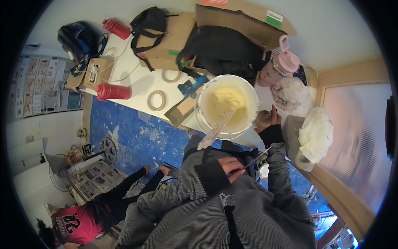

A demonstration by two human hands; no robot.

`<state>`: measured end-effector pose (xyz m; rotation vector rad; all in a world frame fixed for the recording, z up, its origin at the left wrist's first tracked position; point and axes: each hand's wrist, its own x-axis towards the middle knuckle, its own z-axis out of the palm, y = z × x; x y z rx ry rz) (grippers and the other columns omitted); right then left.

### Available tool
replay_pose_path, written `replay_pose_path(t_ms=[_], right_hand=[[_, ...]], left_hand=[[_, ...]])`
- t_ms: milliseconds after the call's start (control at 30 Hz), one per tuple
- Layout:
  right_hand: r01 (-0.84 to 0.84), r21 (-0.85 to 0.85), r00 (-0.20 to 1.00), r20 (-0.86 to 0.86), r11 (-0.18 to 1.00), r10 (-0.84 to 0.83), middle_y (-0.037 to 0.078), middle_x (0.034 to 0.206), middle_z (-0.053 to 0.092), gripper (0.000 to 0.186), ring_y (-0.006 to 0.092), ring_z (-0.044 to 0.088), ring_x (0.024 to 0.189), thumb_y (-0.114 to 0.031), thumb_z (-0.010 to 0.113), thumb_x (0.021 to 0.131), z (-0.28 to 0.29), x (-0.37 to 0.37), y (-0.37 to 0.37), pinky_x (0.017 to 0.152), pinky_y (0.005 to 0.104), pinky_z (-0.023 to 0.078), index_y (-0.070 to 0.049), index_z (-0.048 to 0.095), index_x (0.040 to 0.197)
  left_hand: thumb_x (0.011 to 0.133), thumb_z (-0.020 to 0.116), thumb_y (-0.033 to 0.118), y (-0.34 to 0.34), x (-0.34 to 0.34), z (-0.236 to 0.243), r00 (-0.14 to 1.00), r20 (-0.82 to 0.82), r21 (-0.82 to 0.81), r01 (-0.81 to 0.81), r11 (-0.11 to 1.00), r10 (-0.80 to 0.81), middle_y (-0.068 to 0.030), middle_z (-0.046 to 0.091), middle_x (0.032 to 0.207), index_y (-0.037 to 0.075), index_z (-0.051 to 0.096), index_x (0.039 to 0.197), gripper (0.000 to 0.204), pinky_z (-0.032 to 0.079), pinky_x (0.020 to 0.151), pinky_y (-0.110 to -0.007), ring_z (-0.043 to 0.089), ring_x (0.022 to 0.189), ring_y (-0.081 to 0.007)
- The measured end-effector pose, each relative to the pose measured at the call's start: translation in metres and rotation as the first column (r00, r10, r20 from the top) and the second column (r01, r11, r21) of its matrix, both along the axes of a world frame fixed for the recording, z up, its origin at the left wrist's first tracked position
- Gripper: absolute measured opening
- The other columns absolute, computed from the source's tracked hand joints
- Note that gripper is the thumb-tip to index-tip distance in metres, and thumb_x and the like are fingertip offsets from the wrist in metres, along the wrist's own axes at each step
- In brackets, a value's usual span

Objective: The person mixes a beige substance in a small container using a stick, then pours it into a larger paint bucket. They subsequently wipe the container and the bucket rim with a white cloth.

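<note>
My left hand (232,168) is closed on a thin purple-and-yellow stick (257,157) in front of my body. My right hand (269,120) is at a brownish round object (262,118) on the table's right, its fingers curled over it; the object is partly hidden. Just left of that hand stands a white bucket (201,99) of pale yellow mixture (224,97), with a smeared mixing stick (213,135) leaning out over the near rim. Crumpled white material (315,133) lies to the right.
The table (141,91) holds tape rolls (149,99), red bottles (114,91), cardboard boxes (248,12), black bags (224,45) and a pink bottle (282,66). A frosted panel (356,137) borders the right. A person (78,220) in red is at lower left beside the blue floor (124,133).
</note>
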<state>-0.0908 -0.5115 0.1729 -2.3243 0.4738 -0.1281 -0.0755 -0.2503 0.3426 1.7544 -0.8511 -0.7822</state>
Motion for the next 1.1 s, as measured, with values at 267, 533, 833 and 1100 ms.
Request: replay_pose_path(t_ms=[267,533,833,1100], right_hand=[[0.168,0.94,0.846,-0.293,-0.298,-0.446,0.015,0.111,0.054,0.106,0.0304,0.057,0.099,-0.011,0.079,0.059,-0.068,0.004,-0.006,0.087,0.04,0.049,-0.008,0.021,0.148],[0.166,0.189,0.973,0.128,0.968,-0.192,0.017,0.122,0.048,0.097,0.026,0.055,0.109,-0.009,0.081,0.063,0.001,-0.095,0.117,0.093,0.037,0.048,-0.004,0.023,0.141],[-0.217,0.072,0.976,0.037,0.973,0.215,0.02,0.127,0.043,0.097,0.0283,0.05,0.117,-0.019,0.086,0.059,0.01,-0.081,0.27,0.099,0.0392,0.043,0.002,0.028,0.134],[-0.652,-0.001,0.738,0.233,0.759,0.634,0.02,0.118,0.049,0.088,0.0314,0.054,0.109,-0.018,0.083,0.059,0.039,0.076,0.389,0.094,0.0396,0.045,0.001,0.034,0.13]], left_hand=[[0.088,0.063,0.011,0.075,-0.005,0.0,0.998,0.07,-0.092,0.005,0.996,0.001,-0.0118,0.061,0.082,0.0,0.065,0.091,0.011,0.05,0.068,-0.036,0.061,0.075,-0.0294],[0.09,0.062,0.014,0.215,-0.023,-0.006,0.963,-0.045,-0.162,-0.269,0.949,0.265,-0.0113,0.061,0.08,0.001,0.065,0.092,0.014,0.05,0.065,-0.033,0.062,0.071,-0.0222],[0.092,0.061,0.017,0.36,-0.058,-0.054,0.707,-0.207,0.078,-0.677,0.731,0.677,-0.0093,0.064,0.071,0.002,0.065,0.095,0.016,0.05,0.062,-0.029,0.062,0.063,-0.0159],[0.092,0.06,0.016,0.411,-0.127,-0.11,0.297,-0.075,0.084,-0.95,0.302,0.952,-0.0076,0.062,0.066,0.002,0.066,0.091,0.016,0.048,0.057,-0.028,0.061,0.06,-0.014]])
